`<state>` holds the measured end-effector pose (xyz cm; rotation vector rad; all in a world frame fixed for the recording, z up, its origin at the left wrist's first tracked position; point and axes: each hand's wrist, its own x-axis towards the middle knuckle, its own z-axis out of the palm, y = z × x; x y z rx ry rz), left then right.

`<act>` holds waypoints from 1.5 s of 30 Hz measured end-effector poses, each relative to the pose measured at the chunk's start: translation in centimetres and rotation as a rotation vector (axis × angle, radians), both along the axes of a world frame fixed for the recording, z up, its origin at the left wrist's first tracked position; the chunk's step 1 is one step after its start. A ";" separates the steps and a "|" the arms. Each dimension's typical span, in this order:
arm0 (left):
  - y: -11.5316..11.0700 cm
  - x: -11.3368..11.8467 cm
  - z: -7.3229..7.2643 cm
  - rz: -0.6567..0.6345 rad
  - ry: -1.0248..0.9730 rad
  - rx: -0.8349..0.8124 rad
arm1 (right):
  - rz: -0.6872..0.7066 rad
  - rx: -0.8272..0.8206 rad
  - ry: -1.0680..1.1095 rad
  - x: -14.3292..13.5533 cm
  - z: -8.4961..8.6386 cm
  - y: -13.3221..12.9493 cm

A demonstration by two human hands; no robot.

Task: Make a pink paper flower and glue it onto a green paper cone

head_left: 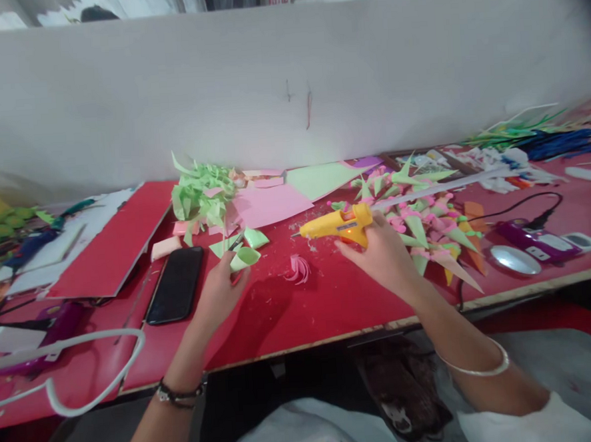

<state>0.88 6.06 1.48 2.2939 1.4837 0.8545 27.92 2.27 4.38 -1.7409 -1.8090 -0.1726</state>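
Red table (326,316) and pale partition (247,84) form the setting, with paper scraps and craft pieces spread along the back. The left hand (223,289) is closed around a green paper cone (245,258), its wide mouth exposed; a thin dark-tipped thing also seems to be among its fingers, though blur leaves that unclear. The right hand (385,252) grips a yellow glue gun (336,225), nozzle toward the cone but apart from it. A long translucent stick (438,187) trails from the gun's rear.

Between the hands, a curled pink paper piece (298,269) lies on the table. Just beyond the cone sits a small green piece (255,237), and the black phone (176,285) lies beside the left hand.

If the gun is hot, a careless swing of the nozzle could burn the left fingers or drop glue on the pink curls and stick them down. Squeezing too hard could crush the thin cone. As the stick reaches over the heaped paper cones (419,230), turning the gun sharply could sweep some aside, and loose wisps near the nozzle could cling to wet glue.
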 end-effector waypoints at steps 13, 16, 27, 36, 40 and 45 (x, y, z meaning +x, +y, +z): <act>2.1 -0.8 -2.0 -0.063 0.350 -0.183 | 0.048 -0.236 0.010 3.7 -7.1 5.2; 2.5 -0.8 -2.0 -0.079 0.370 -0.180 | 0.032 -0.264 -0.040 3.9 -6.3 4.7; 3.8 0.6 -1.1 -0.128 0.266 -0.193 | -0.028 -0.398 -0.252 1.4 -1.9 -0.7; 6.2 1.8 -0.7 0.077 0.429 -0.081 | 0.652 -0.382 0.331 -1.3 -2.2 4.5; 6.9 2.0 -1.3 0.066 0.490 -0.082 | 0.821 -0.498 0.519 -1.9 -3.0 6.6; 6.9 1.0 -1.7 -0.040 0.576 -0.117 | 0.895 -0.544 0.588 -2.0 -4.2 6.9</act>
